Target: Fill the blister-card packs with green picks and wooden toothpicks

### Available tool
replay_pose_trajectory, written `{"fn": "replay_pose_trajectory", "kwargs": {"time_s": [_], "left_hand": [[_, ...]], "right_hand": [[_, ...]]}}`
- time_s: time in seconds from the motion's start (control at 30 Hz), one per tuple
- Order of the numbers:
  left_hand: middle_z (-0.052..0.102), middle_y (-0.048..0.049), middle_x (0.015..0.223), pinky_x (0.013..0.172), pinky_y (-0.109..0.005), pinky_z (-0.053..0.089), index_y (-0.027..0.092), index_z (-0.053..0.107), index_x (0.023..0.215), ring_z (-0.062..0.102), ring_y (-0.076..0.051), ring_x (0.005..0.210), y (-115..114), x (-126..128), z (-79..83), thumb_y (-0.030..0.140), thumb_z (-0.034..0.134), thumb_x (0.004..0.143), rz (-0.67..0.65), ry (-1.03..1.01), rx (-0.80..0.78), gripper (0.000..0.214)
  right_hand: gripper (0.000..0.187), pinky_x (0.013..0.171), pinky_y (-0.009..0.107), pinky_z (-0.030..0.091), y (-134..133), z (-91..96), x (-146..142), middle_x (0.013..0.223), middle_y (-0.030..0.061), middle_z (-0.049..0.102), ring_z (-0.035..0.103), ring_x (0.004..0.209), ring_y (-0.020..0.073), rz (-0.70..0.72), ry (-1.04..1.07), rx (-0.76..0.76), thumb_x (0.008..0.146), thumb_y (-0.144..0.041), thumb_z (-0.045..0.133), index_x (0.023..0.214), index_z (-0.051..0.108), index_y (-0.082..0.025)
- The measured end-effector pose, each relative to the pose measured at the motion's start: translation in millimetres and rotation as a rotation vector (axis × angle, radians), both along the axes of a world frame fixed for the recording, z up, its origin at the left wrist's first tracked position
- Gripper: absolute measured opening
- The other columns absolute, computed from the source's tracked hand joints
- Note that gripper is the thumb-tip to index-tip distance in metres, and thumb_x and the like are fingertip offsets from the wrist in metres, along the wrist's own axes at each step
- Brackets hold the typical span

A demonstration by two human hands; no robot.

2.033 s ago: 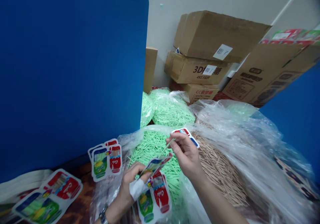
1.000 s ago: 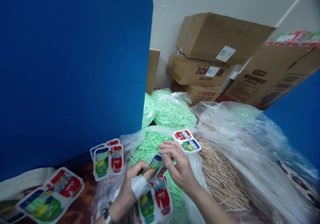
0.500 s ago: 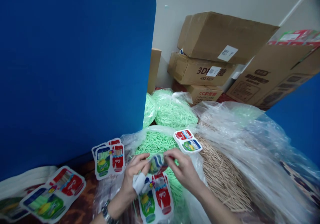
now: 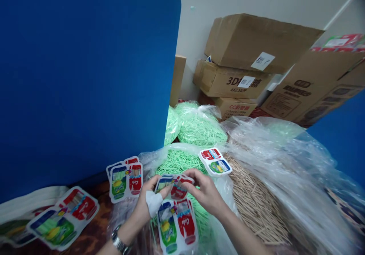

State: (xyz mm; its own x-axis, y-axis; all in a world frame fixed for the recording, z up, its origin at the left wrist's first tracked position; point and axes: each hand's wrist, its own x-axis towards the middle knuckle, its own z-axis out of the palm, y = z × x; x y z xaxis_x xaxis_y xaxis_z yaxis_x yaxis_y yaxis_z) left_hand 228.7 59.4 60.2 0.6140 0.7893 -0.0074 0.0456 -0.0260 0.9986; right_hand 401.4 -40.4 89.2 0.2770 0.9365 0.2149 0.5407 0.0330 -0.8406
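Both hands grip a small printed candy packet (image 4: 179, 191) with a Sprite side and a red Cola side, held over an open bag of thin green candy sticks (image 4: 178, 160). My left hand (image 4: 148, 198), with a white wrap at the thumb, pinches the green end. My right hand (image 4: 203, 191) has its thumb and fingers closed on the Cola end. Just below lies a similar packet (image 4: 177, 226), and another packet (image 4: 216, 161) rests on the far right rim of the bag. Left of my left hand are overlapping packets (image 4: 125, 181).
More packets (image 4: 64, 220) lie at the far left below a blue panel (image 4: 85, 76). Brown sticks (image 4: 253, 200) fill a clear plastic bag (image 4: 288, 160) on the right. Tied bags of green sticks (image 4: 199, 127) sit behind, before stacked cardboard boxes (image 4: 256, 40).
The packet in my hands has turned from a bent, edge-on pose to face me more flatly, its Cola side now showing. My left hand has shifted slightly left.
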Motion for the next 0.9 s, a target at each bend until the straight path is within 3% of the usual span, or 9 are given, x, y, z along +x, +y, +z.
{"fn": "replay_pose_trajectory", "kwargs": {"time_s": [0.13,0.3,0.37,0.47,0.53,0.63,0.73,0.83,0.9], "left_hand": [[0.071,-0.0067,0.086,0.068,-0.028,0.051,0.013,0.065,0.094,0.065,-0.021,0.078,-4,-7,5.7,0.028,0.066,0.077,-0.094,-0.012,-0.042,0.024],[0.073,-0.0062,0.078,0.066,-0.029,0.052,0.012,0.069,0.085,0.064,-0.021,0.07,3,-46,-4.2,0.03,0.065,0.077,0.032,0.117,0.043,0.02],[0.074,-0.0068,0.082,0.07,-0.031,0.053,0.013,0.07,0.085,0.066,-0.022,0.074,13,-70,-14.4,0.034,0.066,0.077,0.091,0.142,0.061,0.022],[0.075,-0.008,0.087,0.072,-0.034,0.054,0.013,0.07,0.09,0.067,-0.025,0.078,34,-99,-30.4,0.037,0.067,0.076,0.191,0.176,0.092,0.028],[0.074,-0.0089,0.09,0.074,-0.035,0.054,0.014,0.07,0.095,0.067,-0.025,0.081,48,-110,-40.7,0.039,0.063,0.079,0.281,0.247,0.236,0.031],[0.068,-0.0111,0.089,0.078,-0.041,0.052,0.013,0.069,0.091,0.064,-0.028,0.086,65,-114,-57.2,0.042,0.059,0.08,0.433,0.415,0.515,0.033],[0.062,-0.0135,0.092,0.081,-0.048,0.048,0.011,0.065,0.097,0.06,-0.033,0.09,71,-109,-74.5,0.045,0.058,0.079,0.556,0.49,0.591,0.039],[0.059,-0.0155,0.1,0.084,-0.047,0.048,0.009,0.056,0.116,0.057,-0.034,0.098,70,-104,-86.2,0.044,0.054,0.082,0.645,0.563,0.675,0.049],[0.056,-0.0183,0.11,0.088,-0.048,0.046,0.008,0.048,0.126,0.053,-0.035,0.105,67,-102,-86.7,0.043,0.052,0.084,0.692,0.619,0.75,0.055]], "right_hand": [[0.014,0.066,0.025,0.043,5,2.2,-6,0.076,0.0013,0.062,0.058,0.071,0.0147,0.035,-0.09,0.033,0.09,-0.025,0.051,0.08,0.059,-0.019],[0.027,0.078,0.03,0.048,2,-3.8,-9,0.106,0.0067,0.062,0.061,0.089,0.0174,0.172,-0.129,-0.06,0.093,-0.024,0.041,0.119,0.05,-0.023],[0.028,0.079,0.033,0.049,0,-15.4,-7,0.108,0.0085,0.061,0.061,0.09,0.0194,0.197,-0.289,-0.176,0.092,-0.023,0.043,0.119,0.051,-0.023],[0.022,0.075,0.037,0.05,0,-36.1,-5,0.098,0.0103,0.063,0.061,0.091,0.027,0.23,-0.645,-0.425,0.082,-0.027,0.061,0.102,0.062,-0.02],[0.027,0.073,0.038,0.049,2,-46.8,-7,0.097,0.0115,0.063,0.06,0.094,0.0311,0.231,-0.818,-0.52,0.072,-0.028,0.072,0.095,0.064,-0.018],[0.018,0.072,0.033,0.048,5,-55.3,-9,0.095,0.009,0.065,0.061,0.092,0.0277,0.224,-0.9,-0.543,0.074,-0.022,0.07,0.09,0.063,-0.019],[0.007,0.069,0.027,0.046,7,-60.7,-8,0.088,0.0058,0.067,0.064,0.085,0.0223,0.216,-0.909,-0.527,0.082,-0.015,0.059,0.085,0.062,-0.02],[0.014,0.067,0.027,0.045,5,-68.8,-3,0.083,0.0056,0.069,0.065,0.08,0.0212,0.211,-0.939,-0.45,0.084,-0.01,0.053,0.083,0.062,-0.02],[0.021,0.064,0.026,0.044,3,-74.0,1,0.08,0.0061,0.071,0.066,0.076,0.0212,0.209,-0.926,-0.393,0.084,-0.009,0.051,0.097,0.062,-0.021]]}}
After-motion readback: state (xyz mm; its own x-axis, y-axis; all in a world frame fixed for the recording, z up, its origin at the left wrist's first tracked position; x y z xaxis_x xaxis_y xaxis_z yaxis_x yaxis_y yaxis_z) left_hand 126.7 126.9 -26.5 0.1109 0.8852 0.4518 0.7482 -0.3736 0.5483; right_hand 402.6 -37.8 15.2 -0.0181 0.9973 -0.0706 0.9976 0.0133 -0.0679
